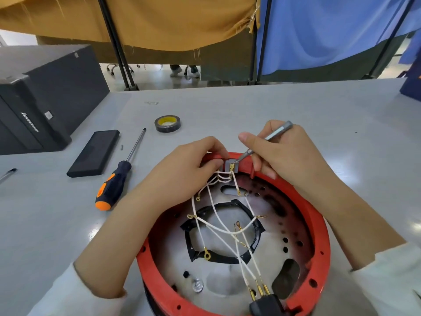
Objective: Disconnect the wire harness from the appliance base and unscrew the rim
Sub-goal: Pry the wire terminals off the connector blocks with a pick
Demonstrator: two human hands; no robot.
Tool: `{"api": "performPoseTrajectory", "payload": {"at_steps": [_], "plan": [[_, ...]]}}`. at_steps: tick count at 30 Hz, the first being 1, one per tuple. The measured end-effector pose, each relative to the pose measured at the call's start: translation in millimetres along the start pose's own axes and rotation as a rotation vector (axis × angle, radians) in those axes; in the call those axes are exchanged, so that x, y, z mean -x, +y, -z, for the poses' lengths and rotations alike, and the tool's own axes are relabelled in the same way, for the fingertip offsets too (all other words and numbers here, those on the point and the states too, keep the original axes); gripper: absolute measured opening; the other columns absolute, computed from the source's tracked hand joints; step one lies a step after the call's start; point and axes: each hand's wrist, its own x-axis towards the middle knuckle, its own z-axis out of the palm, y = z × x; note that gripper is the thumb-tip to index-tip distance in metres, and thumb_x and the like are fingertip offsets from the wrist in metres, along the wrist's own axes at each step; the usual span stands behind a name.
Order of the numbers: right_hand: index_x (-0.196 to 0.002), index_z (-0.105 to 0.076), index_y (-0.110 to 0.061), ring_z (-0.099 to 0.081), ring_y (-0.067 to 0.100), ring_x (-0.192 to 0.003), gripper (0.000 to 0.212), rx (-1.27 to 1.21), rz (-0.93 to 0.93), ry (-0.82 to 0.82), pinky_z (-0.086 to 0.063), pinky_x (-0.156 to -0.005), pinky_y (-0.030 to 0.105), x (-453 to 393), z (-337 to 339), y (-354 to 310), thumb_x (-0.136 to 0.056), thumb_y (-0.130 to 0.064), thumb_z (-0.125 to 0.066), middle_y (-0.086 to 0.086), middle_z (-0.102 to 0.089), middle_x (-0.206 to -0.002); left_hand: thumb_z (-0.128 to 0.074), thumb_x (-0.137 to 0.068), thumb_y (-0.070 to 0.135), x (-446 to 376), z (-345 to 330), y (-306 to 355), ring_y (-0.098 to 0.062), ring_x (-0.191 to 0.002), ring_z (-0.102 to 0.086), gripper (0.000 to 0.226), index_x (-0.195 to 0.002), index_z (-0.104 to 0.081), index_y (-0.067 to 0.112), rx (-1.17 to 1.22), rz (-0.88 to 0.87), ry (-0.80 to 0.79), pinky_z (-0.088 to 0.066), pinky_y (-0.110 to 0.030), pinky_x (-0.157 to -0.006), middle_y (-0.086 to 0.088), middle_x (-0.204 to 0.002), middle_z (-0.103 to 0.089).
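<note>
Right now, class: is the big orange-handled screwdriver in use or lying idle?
Idle. The orange-handled screwdriver lies flat on the table, untouched; the right hand holds a slim metal tool instead.

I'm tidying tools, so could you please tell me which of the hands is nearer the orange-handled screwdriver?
Left. The left hand is just right of the orange-handled screwdriver; the right hand is farther right, beyond the left.

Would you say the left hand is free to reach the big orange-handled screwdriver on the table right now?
Probably yes, but not at once: the left hand is pinching the connector block on the red rim. The path to the screwdriver looks open.
</note>
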Motion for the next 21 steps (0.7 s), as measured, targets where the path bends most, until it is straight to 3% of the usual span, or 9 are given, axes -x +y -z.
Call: {"api": "performPoseTrajectory", "payload": {"at_steps": [5, 10, 12, 17, 21], "plan": [[-0.059, -0.046, -0.012, -0.036, 0.013, -0.025, 0.038, -0.081, -0.021, -0.009, -0.033, -0.036, 0.014, 2, 0, -3, -0.086, -0.027, -0.068, 0.009, -0.058, -0.044, -0.060, -0.089, 0.026, 0, 2, 4, 0.002, -0.105, -0.057, 0.012, -0.093, -0.067, 0.034, 0.129, 0.016, -0.057, -0.042, -0.029, -0.099, 0.021, -0.108, -0.064], [-0.059, -0.044, -0.012, -0.038, 0.016, -0.025, 0.041, -0.131, -0.070, -0.011, -0.031, -0.034, 0.012, 2, 1, -4, -0.084, -0.032, -0.070, 0.013, -0.061, -0.049, -0.063, -0.088, 0.025, 0, 3, 5, 0.006, -0.106, -0.056, 0.008, -0.089, -0.068, 0.031, 0.201, 0.018, -0.079, -0.039, -0.014, -0.097, 0.021, -0.112, -0.063], [-0.060, -0.043, -0.012, -0.038, 0.016, -0.025, 0.042, -0.125, -0.076, -0.020, -0.031, -0.035, 0.013, 1, 1, -5, -0.083, -0.035, -0.070, 0.014, -0.062, -0.051, -0.063, -0.088, 0.025, 0, 3, 6, 0.003, -0.105, -0.058, 0.005, -0.088, -0.067, 0.029, 0.211, 0.014, -0.079, -0.040, -0.013, -0.094, 0.020, -0.110, -0.064], [-0.062, -0.042, -0.011, -0.035, 0.015, -0.026, 0.040, -0.146, -0.060, -0.065, -0.031, -0.035, 0.015, 4, 0, -10, -0.083, -0.030, -0.070, 0.016, -0.065, -0.054, -0.058, -0.090, 0.031, 0, 3, 5, -0.014, -0.105, -0.061, 0.006, -0.088, -0.063, 0.031, 0.203, 0.023, -0.076, -0.044, -0.041, -0.097, 0.008, -0.106, -0.068], [-0.058, -0.045, -0.010, -0.034, 0.007, -0.026, 0.037, -0.114, -0.032, -0.028, -0.027, -0.032, 0.013, 6, -1, -11, -0.084, -0.022, -0.070, 0.016, -0.063, -0.051, -0.055, -0.092, 0.033, 1, 1, 5, -0.011, -0.101, -0.060, 0.007, -0.091, -0.061, 0.036, 0.160, 0.021, -0.067, -0.044, -0.042, -0.096, 0.013, -0.103, -0.067]]}}
